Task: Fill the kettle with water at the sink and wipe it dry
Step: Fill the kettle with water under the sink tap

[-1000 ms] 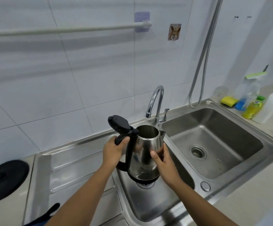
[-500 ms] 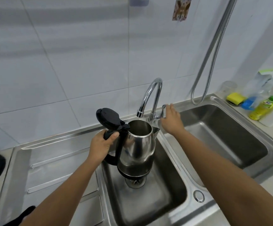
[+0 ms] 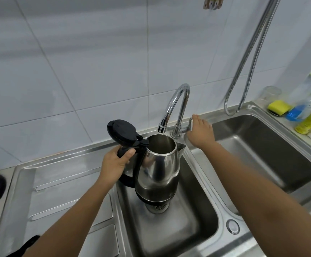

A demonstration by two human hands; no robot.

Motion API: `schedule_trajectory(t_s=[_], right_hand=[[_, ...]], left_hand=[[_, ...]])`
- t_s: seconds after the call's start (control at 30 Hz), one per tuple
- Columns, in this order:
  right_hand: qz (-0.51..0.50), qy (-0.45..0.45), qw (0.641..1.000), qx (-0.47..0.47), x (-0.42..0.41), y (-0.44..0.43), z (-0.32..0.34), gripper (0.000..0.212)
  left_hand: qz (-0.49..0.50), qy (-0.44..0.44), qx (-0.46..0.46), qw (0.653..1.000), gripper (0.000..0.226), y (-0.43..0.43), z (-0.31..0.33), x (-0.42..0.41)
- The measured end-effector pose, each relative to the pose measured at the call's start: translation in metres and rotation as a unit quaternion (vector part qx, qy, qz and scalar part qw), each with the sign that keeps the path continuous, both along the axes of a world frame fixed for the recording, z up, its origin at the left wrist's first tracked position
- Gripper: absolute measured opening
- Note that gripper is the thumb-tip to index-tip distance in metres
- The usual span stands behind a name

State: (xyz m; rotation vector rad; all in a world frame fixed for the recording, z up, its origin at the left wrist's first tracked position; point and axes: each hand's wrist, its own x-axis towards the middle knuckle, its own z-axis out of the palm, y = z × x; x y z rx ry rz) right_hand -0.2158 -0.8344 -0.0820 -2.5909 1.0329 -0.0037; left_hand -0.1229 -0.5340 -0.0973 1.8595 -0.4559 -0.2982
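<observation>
— Where is the kettle (image 3: 157,164) sitting?

— It is hanging upright over the left basin of the steel sink (image 3: 169,229), black lid (image 3: 122,134) standing open, mouth just under the faucet (image 3: 177,106) spout.

— And the hands?

— The left hand (image 3: 113,164) is gripping the black handle, fingers wrapped closed. The right hand (image 3: 200,133) is resting on the tap lever, fingers loosely curled over it.

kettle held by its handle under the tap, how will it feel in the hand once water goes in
The kettle will likely grow heavy and pull spout-down, since the left hand grips only the side handle. Its polished steel probably turns slippery when wet. The lid stands hinged open, so fast tilting may spill.
</observation>
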Motion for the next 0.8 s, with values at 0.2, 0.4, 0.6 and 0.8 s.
schedule_trajectory(t_s=[0.2, 0.4, 0.6, 0.8], right_hand=[[0.003, 0.005, 1.0, -0.004, -0.014, 0.01, -0.009, 0.072], [0.017, 0.02, 1.0, -0.009, -0.023, 0.015, -0.006, 0.07], [0.017, 0.023, 1.0, -0.008, -0.026, 0.02, -0.004, 0.07], [0.0, -0.017, 0.999, 0.032, -0.035, 0.033, -0.003, 0.07]], left_hand=[[-0.004, 0.0, 0.01, 1.0, 0.015, -0.002, 0.002, -0.002], [0.004, 0.001, 0.017, 1.0, 0.03, 0.001, -0.003, -0.004], [0.002, 0.005, 0.017, 1.0, 0.021, 0.003, 0.0, -0.003], [0.004, 0.004, 0.019, 1.0, 0.02, 0.005, 0.0, -0.002]])
